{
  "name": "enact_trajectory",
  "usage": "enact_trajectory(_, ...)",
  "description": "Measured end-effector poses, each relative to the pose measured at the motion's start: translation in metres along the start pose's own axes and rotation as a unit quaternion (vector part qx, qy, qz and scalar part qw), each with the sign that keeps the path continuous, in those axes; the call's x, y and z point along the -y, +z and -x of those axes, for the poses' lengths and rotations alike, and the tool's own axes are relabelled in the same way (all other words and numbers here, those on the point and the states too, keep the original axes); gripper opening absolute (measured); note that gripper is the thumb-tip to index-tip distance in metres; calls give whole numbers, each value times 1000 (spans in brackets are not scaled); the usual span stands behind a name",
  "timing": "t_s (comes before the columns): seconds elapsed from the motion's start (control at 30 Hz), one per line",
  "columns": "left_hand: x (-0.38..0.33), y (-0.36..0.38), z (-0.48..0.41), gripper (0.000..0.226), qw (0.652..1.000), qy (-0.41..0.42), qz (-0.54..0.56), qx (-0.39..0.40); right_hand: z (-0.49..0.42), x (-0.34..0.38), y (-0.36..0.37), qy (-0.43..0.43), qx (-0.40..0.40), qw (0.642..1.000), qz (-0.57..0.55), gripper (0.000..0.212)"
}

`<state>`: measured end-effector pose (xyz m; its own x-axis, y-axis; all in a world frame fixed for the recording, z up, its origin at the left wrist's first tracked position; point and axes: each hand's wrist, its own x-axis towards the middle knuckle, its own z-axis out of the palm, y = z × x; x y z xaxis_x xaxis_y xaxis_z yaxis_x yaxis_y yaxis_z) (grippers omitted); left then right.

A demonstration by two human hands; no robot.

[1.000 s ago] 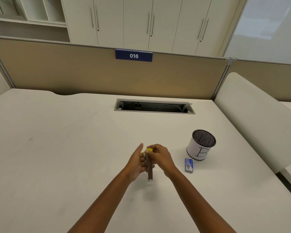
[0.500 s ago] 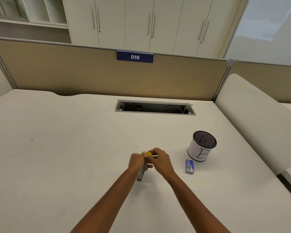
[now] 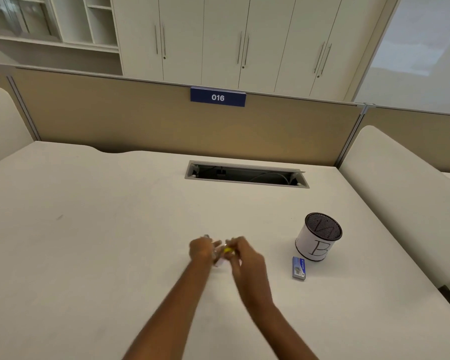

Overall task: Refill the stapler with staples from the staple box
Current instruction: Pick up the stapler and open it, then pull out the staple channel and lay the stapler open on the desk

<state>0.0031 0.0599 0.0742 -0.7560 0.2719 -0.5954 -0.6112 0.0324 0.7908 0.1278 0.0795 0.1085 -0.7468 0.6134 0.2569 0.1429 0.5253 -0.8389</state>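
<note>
Two hands, one stapler, one box and one cup show on the desk [image 3: 89,255]. The cup [image 3: 318,237] stands upright, a white cylinder with a dark mesh top and a letter B on its side. The box [image 3: 298,267], small and blue, lies flat just in front of the cup and a little to its left, close to its base but not touching it.

Well to the left of the cup, the left hand [image 3: 202,249] and the right hand [image 3: 247,255] meet above the desk. The stapler [image 3: 217,257] sits between them, its yellow part turned toward the right hand. The left grip is closed round the stapler's metal body. The right grip is curled onto the yellow end, fingers bent over it. Motion blur softens both hands, so the exact lie of each finger cannot be told, nor whether the stapler is hinged open.

The box lies apart from both hands, on the cup's side of the right hand.

Behind the cup, one cable slot [image 3: 246,174] opens in the desk, and one blue sign [image 3: 218,97] reading 016 hangs on the partition [image 3: 115,126].
</note>
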Motion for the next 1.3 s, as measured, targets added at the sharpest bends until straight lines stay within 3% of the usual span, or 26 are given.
enact_trajectory(0.07, -18, -14, -9, 31, 994, -13, 104, 10, 18, -3, 7, 5, 29, 1000, 6, 45)
enact_trajectory(0.13, -31, -17, -8, 34, 990, -1, 139, 15, 26, -15, 7, 14, 33, 999, 17, 44)
enact_trajectory(0.27, -33, -19, -6, 33, 982, -33, 165, 82, 26, -34, -10, 40, 18, 999, 7, 35)
enact_trajectory(0.4, -21, -20, -3, 31, 973, -69, 198, 102, 19, -54, -24, 127, -16, 991, -40, 28)
enact_trajectory(0.53, -14, -16, -2, 36, 963, -64, 229, 125, 18, -66, -29, 165, 8, 985, -45, 28)
enact_trajectory(0.83, -5, -19, -3, 40, 969, -41, 179, 164, 16, -71, -32, 189, 115, 975, -13, 24)
enact_trajectory(1.03, 2, -25, -4, 42, 975, -53, 157, 146, -5, -61, -27, 181, 107, 978, -13, 12)
enact_trajectory(1.17, 0, -26, -2, 42, 976, -46, 159, 139, -17, -59, -26, 184, 93, 978, -35, 17)
enact_trajectory(1.3, -4, -21, 7, 42, 980, -38, 142, 135, -31, -50, -23, 130, 105, 986, -7, 26)
